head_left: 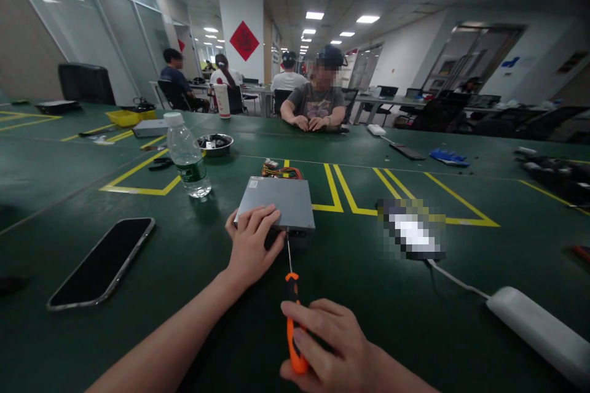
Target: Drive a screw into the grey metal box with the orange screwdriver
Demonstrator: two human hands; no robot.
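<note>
A grey metal computer power supply (290, 199) lies on the green table, its bundle of coloured cables (283, 171) at the far side. My left hand (253, 239) grips its left part, with fingers over the top and the thumb at the near face. In my right hand (329, 341) is a screwdriver (292, 295) with an orange and black handle, held between thumb and fingers. Its shaft points away from me, and the tip meets the near face of the power supply beside my left thumb. The exact spot under the tip is too small to make out.
Left of the power supply stand a water bottle (188, 163) and a metal bowl (216, 144); a phone (104, 264) lies nearer. On the right, a blurred-out device (410, 232) is cabled to a white power bank (534, 328). A person (318, 95) sits across the table.
</note>
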